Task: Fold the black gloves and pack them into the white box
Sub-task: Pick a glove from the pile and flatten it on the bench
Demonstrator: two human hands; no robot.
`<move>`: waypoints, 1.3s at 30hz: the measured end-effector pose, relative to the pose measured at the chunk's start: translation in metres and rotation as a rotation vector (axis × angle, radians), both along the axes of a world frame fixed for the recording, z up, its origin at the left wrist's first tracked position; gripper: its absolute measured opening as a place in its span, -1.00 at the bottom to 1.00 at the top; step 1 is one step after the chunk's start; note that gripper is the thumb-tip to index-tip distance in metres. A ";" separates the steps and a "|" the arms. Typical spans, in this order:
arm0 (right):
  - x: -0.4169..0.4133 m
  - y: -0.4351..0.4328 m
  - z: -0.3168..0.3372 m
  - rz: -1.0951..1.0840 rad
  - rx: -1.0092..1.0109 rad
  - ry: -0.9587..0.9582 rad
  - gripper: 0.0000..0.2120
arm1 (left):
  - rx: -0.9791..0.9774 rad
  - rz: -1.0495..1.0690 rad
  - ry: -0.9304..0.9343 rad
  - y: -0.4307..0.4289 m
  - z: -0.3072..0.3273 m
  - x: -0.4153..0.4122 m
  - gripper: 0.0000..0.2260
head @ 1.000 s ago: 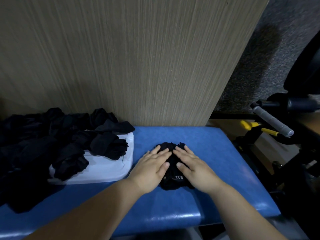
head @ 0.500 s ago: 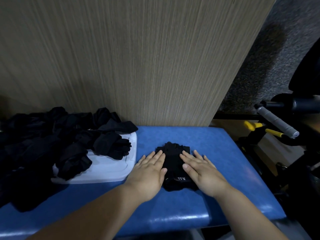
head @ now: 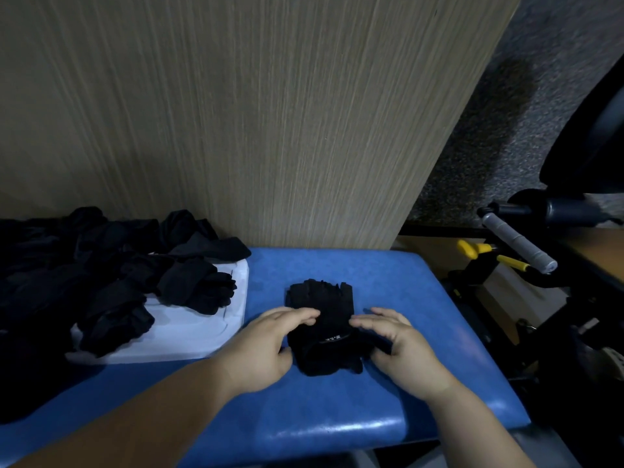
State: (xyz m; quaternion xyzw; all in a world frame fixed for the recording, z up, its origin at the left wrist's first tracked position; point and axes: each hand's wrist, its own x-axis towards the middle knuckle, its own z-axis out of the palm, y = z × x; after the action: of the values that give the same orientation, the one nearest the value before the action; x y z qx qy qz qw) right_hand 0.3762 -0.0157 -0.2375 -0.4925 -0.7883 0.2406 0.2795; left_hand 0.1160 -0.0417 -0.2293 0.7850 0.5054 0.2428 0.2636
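Faintly, white lettering (head: 332, 338) (unreadable) on black glove (head: 320, 298)

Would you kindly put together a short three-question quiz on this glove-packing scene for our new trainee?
1. True or false: the glove pair being folded already lies inside the white box.
2. Which hands grip the glove pair? A) left only B) right only C) both
3. Fill in: the white box, with other gloves lying on it, sits on the person's ___ side of the glove pair.

Key:
1. False. It lies on the blue bench, apart from the box.
2. C. The left hand and the right hand each grip one side.
3. left
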 end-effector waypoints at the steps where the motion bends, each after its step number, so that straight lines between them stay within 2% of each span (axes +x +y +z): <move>1: -0.001 0.000 0.000 0.005 0.005 -0.036 -0.34 | -0.010 -0.008 0.004 0.002 0.001 0.000 -0.40; 5: 0.000 0.000 0.000 0.019 -0.016 -0.091 -0.44 | 0.018 -0.028 0.099 0.008 0.001 0.005 -0.52; 7: 0.000 -0.003 0.000 0.038 -0.022 -0.090 -0.53 | 0.009 0.019 0.064 0.010 0.001 0.007 -0.61; 9: -0.002 -0.006 0.003 0.064 -0.020 -0.084 -0.49 | -0.025 0.082 0.002 0.011 0.000 0.008 -0.73; 12: -0.011 -0.011 0.009 0.093 -0.049 -0.053 -0.32 | -0.120 0.125 -0.108 0.010 0.003 0.009 -0.84; 14: -0.019 -0.014 0.010 0.059 0.011 0.053 -0.32 | -0.195 0.146 -0.234 0.007 0.005 0.011 -0.87; 17: -0.029 -0.019 0.008 -0.039 -0.067 0.371 -0.56 | -0.247 0.187 -0.358 0.001 0.007 0.017 -0.85; 19: -0.033 -0.019 0.008 -0.071 -0.139 0.467 -0.72 | -0.229 0.235 -0.372 -0.001 0.011 0.021 -0.80; 21: -0.035 -0.019 0.009 -0.099 -0.200 0.502 -0.63 | -0.207 0.290 -0.333 -0.003 0.015 0.024 -0.76; 23: -0.035 -0.019 0.011 -0.147 -0.225 0.487 -0.55 | -0.189 0.318 -0.303 -0.003 0.016 0.026 -0.70; 27: -0.038 -0.018 0.016 -0.299 -0.212 0.367 -0.61 | -0.184 0.344 -0.287 0.000 0.013 0.030 -0.60; 33: -0.044 -0.019 0.012 -0.461 -0.113 0.009 -0.52 | -0.099 0.405 -0.176 0.004 0.008 0.037 -0.55; 37: -0.047 -0.019 0.011 -0.497 0.008 -0.198 -0.64 | -0.035 0.437 -0.088 0.003 0.010 0.043 -0.55; 39: -0.046 -0.018 0.008 -0.507 0.129 -0.160 -0.75 | 0.098 0.421 -0.036 0.000 0.005 0.043 -0.56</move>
State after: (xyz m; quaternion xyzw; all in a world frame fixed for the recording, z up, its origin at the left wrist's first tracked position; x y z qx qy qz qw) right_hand 0.3302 -0.0339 -0.2296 -0.6728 -0.6731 0.0727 0.2983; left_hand 0.1586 -0.0420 -0.2239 0.6696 0.6408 0.3309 0.1775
